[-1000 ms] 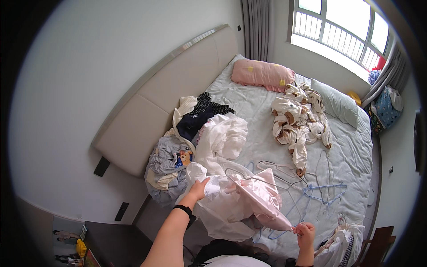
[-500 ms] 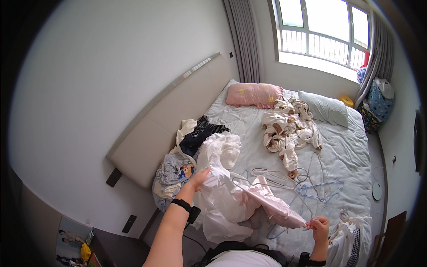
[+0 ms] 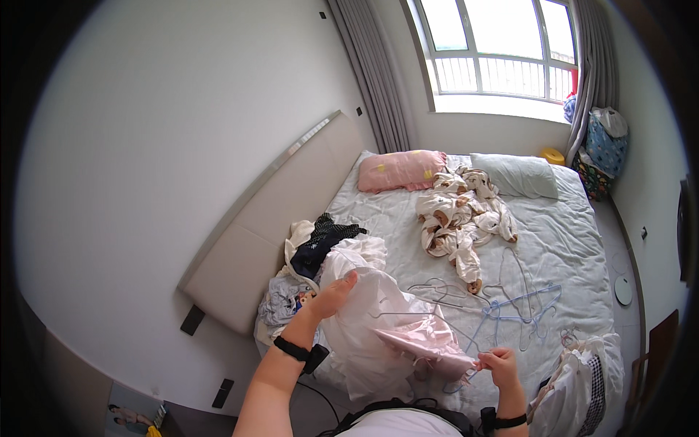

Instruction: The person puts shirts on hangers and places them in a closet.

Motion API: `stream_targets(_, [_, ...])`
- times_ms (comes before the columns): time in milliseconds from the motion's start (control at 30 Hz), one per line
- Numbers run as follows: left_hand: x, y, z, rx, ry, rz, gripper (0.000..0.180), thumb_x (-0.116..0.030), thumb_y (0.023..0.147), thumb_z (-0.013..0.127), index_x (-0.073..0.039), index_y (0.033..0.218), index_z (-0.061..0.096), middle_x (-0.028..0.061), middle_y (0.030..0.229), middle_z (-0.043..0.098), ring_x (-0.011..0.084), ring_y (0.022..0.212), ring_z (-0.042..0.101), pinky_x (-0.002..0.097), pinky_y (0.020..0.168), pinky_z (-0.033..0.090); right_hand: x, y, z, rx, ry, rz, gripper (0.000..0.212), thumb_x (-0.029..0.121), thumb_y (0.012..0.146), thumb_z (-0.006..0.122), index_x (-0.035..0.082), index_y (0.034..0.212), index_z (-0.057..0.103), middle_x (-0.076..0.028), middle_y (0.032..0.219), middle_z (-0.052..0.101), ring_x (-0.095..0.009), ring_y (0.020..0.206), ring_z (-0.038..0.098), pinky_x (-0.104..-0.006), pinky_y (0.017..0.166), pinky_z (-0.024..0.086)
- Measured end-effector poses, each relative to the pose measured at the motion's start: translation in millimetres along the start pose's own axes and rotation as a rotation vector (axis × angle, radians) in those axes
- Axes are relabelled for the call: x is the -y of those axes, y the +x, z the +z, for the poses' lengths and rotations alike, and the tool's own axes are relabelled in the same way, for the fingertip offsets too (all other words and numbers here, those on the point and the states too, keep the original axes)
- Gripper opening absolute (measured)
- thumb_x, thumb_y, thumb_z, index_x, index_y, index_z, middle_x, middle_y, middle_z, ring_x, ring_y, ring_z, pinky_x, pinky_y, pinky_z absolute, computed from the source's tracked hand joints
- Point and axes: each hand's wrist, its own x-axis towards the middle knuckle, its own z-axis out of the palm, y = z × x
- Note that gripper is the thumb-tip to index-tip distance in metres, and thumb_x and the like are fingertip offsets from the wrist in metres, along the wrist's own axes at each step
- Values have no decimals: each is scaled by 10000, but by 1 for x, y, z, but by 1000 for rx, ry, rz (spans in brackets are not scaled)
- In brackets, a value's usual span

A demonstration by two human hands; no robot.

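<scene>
My left hand (image 3: 335, 295) is closed on a thin white garment (image 3: 360, 357) with full, gauzy fabric, lifting its upper part off the bed. A smooth pale pink garment (image 3: 429, 339) lies spread against it. With pinched fingers, my right hand (image 3: 499, 364) grips the pink garment's right-hand corner. A grey wire hanger (image 3: 415, 314) crosses the top of the pink cloth, its hook toward the left. Whether the hanger's end is also in my right fingers cannot be made out. Loose blue hangers (image 3: 520, 304) and grey ones lie just beyond.
A bed (image 3: 568, 247) with a pale green sheet holds a pink pillow (image 3: 400, 171), a green pillow (image 3: 513, 175) and a crumpled cream-and-brown cloth (image 3: 455, 218). Clothes are piled by the headboard (image 3: 255, 211), with a dark garment (image 3: 324, 240) on top. White garments (image 3: 571, 386) lie at the near right corner.
My right hand has moved left with the pink garment's corner, closer to my left hand. My left hand has raised the white fabric slightly. The whole view has shifted a little.
</scene>
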Motion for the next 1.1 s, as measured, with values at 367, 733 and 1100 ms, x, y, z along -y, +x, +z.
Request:
stream_targets(367, [-13,-9,11,-317,772,819,368,-318,856,526,32,806,629,179,908,612,344,838,568,406,782,424,8,11,34,138,5,-184,186,6,749,585,-25,566,567,-64,519,520,-128,462,520,-290,635,528])
stream_targets(733, [-17,-33,-28,-102,-35,386,177,-173,707,740,-32,780,662,16,685,621,82,632,558,256,578,445,28,73,24,540,158,28,433,320,931,428,-75,972,601,-169,972,623,-242,947,598,-353,849,469])
stream_targets(1100, [-24,-76,-74,-544,-582,599,177,23,655,696,-1,822,641,15,765,631,96,687,582,240,616,478,28,125,205,640,-1033,-848,427,368,719,685,86,1032,614,-127,1007,603,-305,914,587,-382,803,467])
